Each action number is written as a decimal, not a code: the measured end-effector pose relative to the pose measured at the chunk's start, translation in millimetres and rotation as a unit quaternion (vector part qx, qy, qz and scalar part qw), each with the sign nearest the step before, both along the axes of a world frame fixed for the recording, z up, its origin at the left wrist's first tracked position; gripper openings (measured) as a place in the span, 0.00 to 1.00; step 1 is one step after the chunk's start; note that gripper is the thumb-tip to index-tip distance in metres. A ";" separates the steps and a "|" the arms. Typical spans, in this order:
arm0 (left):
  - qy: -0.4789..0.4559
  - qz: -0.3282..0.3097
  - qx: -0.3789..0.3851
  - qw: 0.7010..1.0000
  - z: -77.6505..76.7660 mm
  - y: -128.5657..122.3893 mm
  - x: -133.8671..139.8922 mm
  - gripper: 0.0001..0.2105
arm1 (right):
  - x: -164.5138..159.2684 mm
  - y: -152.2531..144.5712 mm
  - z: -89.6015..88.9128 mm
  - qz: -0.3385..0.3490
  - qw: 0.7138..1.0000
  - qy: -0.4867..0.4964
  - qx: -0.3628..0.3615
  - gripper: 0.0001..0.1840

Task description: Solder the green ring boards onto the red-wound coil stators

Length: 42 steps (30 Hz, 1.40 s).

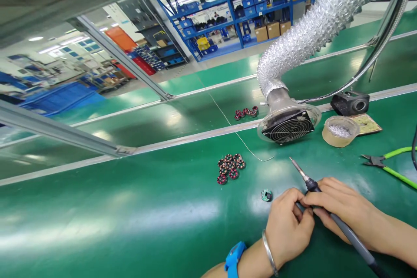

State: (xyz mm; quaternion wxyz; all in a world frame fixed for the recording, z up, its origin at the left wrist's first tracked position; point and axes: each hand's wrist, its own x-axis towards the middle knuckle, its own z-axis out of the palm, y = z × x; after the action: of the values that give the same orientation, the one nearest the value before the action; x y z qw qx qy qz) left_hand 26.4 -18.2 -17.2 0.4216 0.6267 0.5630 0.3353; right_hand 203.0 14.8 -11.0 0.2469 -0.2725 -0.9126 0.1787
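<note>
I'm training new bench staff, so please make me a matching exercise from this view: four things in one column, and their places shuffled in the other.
Things:
1. Soldering iron
2. Diagonal cutters
3. Blue wristband
4. Round circuit board

Places:
A. Around the left arm
B. On the green bench, close to the left hand
C. In the right hand
D. At the picture's right edge

Pairs: 1-C, 2-D, 3-A, 4-B
</note>
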 end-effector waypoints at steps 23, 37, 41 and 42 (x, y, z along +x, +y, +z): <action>-0.014 -0.006 0.041 0.999 1.7 7.4 3.2 0.07 | 22.2 -1.5 -8.7 -0.036 0.986 0.139 -0.079 0.18; 0.005 -0.035 0.067 0.997 -0.5 5.7 -8.3 0.06 | 18.7 -5.6 -12.2 -0.063 0.981 0.174 -0.053 0.20; 0.127 -0.105 0.242 0.956 0.4 -2.2 -11.8 0.12 | 18.9 -7.6 -14.2 -0.063 0.982 0.170 -0.054 0.20; 0.130 -0.109 0.250 0.953 1.6 -2.2 -12.5 0.12 | 18.3 -7.8 -14.3 -0.060 0.982 0.168 -0.052 0.20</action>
State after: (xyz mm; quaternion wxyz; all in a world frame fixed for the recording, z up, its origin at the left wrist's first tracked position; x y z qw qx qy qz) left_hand 14.0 -20.4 -15.6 0.2087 0.8080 0.4389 0.3331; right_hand 221.4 7.0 -25.3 0.3927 -0.3052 -0.8294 0.2544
